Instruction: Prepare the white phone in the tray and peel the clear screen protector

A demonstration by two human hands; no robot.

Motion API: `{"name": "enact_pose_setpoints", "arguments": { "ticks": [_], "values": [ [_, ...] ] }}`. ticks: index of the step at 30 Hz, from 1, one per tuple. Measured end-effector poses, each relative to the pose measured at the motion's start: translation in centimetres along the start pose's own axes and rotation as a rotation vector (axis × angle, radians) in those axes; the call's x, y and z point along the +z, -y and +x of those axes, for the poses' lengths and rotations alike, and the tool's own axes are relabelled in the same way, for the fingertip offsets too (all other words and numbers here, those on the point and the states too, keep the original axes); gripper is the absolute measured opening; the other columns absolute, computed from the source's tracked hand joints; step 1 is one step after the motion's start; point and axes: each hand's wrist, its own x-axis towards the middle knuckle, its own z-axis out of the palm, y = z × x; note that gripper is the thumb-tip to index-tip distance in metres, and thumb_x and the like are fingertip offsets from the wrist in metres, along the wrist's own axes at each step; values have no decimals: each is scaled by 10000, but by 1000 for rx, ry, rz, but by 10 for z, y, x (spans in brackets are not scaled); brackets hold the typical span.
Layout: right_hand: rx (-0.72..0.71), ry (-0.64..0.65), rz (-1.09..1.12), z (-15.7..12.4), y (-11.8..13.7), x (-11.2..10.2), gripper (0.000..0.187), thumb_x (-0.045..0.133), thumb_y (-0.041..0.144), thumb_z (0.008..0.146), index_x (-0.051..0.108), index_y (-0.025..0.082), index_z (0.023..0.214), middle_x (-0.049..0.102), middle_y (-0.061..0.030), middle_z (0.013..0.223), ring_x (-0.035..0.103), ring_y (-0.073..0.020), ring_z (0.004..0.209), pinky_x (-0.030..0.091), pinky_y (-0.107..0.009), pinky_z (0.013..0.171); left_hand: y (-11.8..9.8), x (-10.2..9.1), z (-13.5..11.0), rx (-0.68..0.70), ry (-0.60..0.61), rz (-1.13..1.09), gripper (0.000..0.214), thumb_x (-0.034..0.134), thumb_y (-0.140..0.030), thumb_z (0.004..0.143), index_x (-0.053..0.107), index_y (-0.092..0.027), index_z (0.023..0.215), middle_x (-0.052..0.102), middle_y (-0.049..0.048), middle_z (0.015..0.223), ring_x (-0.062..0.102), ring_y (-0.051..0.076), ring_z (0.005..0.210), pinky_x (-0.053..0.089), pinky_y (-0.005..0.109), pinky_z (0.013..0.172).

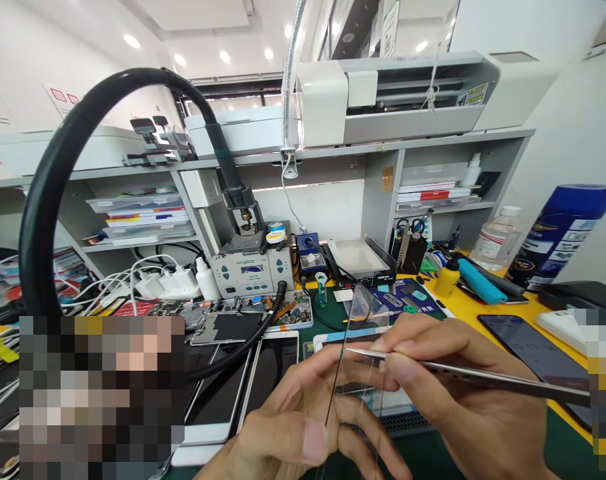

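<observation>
My left hand (293, 417) grips a thin, clear phone-sized glass sheet (367, 317) by its edges, between the thumb and the fingers behind it. The sheet stands tilted, nearly edge-on to me. In my right hand (463, 380) is a pair of slim metal tweezers (487, 379), pinched between thumb and fingers. Their pointed tip is close to the upper part of the glass edge; whether it touches, I cannot tell. Fingers of my left hand show through the glass. Below both hands, partly covered, lies a dark perforated tray (407, 424) on the green mat (435, 453).
Left of the hands lie white-framed screens (273, 363) and a parts tray (295, 310). A thick black hose (45, 200) arches over the left side. Behind stands a hot-air station (255, 270). A phone (527, 353), a yellow bottle (447, 277) and a blue can (563, 233) are right.
</observation>
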Motion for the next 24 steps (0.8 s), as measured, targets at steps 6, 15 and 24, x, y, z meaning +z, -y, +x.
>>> {"name": "enact_pose_setpoints", "arguments": {
  "ticks": [6, 15, 24],
  "values": [
    [-11, -6, -15, -1, 0, 1, 184, 726, 70, 743, 710, 253, 744, 717, 11, 668, 715, -152, 685, 623, -205, 645, 0, -1, 1, 11, 0, -1, 675, 772, -363, 671, 603, -166, 1294, 533, 172, 1350, 698, 253, 896, 549, 316, 723],
    [-4, -16, -16, 0, -1, 1, 163, 728, 101, 755, 713, 262, 734, 722, -3, 660, 713, -180, 686, 629, -250, 624, -1, 0, 1, -3, -14, -15, 718, 776, -345, 638, 599, -150, 1306, 527, 188, 1345, 701, 273, 886, 555, 329, 709],
    [24, 22, 43, 1, 2, 2, 180, 715, 84, 763, 715, 264, 747, 727, 15, 697, 713, -148, 675, 626, -217, 638, -1, -1, 1, 3, 5, 2, 682, 770, -366, 661, 604, -174, 1294, 533, 174, 1349, 695, 264, 890, 553, 329, 713]
  ]
}}
